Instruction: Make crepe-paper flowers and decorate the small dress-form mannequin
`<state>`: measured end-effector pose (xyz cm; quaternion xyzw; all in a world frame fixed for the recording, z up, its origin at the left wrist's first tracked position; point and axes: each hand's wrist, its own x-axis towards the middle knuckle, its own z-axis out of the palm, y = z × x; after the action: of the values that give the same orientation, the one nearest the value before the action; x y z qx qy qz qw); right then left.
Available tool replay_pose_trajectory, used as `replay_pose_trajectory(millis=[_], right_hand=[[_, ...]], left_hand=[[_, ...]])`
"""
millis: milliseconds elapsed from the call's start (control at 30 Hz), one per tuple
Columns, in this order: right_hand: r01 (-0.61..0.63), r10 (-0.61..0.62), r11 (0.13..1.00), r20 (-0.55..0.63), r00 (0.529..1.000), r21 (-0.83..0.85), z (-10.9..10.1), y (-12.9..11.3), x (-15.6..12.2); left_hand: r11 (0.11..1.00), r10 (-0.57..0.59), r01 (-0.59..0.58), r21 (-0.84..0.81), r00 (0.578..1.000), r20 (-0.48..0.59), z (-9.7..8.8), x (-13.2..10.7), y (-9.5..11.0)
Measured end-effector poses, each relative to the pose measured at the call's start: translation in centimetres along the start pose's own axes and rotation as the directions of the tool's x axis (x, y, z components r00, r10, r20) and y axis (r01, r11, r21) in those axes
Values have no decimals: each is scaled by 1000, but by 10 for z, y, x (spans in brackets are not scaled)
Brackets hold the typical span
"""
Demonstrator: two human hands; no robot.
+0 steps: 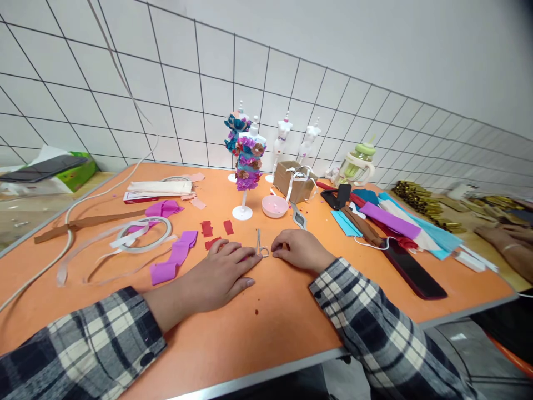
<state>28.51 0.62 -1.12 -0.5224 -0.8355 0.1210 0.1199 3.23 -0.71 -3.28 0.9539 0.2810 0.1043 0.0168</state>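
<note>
My left hand (220, 272) lies palm down on the orange table, fingers stretched out. Its fingertips reach the left side of a small pair of scissors (264, 252), which lies with its blades pointing away from me. On the other side of the scissors, my right hand (302, 250) rests with curled fingers, their tips close beside a handle ring. Whatever those fingertips may hold is hidden. Small pieces of red crepe paper (207, 228) lie just beyond my left hand. Behind them stands a white dress-form stand (242, 213) covered in purple, blue and brown paper flowers.
Purple paper strips (177, 258) and a tape roll (166, 229) lie left. A pink bowl (275, 206) and cardboard box (287, 186) stand behind. Right are folded coloured papers (389, 218), a dark phone (414, 272) and a bottle (358, 164). Another person's hand (499, 239) shows far right.
</note>
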Motion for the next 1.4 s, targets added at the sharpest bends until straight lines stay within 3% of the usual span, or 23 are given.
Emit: replay_pose_trajectory(millis=[100,233,400,767,1000,1400], right_hand=[[8,-7,999,-27,1000,35,0,0,-1],[105,-102,993,-62,993,56,7,-11,-1],[45,-45,999,-4,999,-20,13,-18,3],[-32,32,998,-11,999,54,9,-2,2],[105,-100,993,-92,991,55,14,-13,0],[55,-59,997,-87,995,-51,23,-20,8]], left_hand=[[1000,-3,3,-5,1000,8,0,0,-1],[1000,-3,3,-12,1000,9,1,0,-1],[1000,-7,7,-10,1000,-1,3,0,-1],[999,9,-10,-36,1000,-15,-1,-1,-2],[999,1,-2,-47,1000,-31,1,0,-2],[985,-13,1,-170,998,-69,7,0,-7]])
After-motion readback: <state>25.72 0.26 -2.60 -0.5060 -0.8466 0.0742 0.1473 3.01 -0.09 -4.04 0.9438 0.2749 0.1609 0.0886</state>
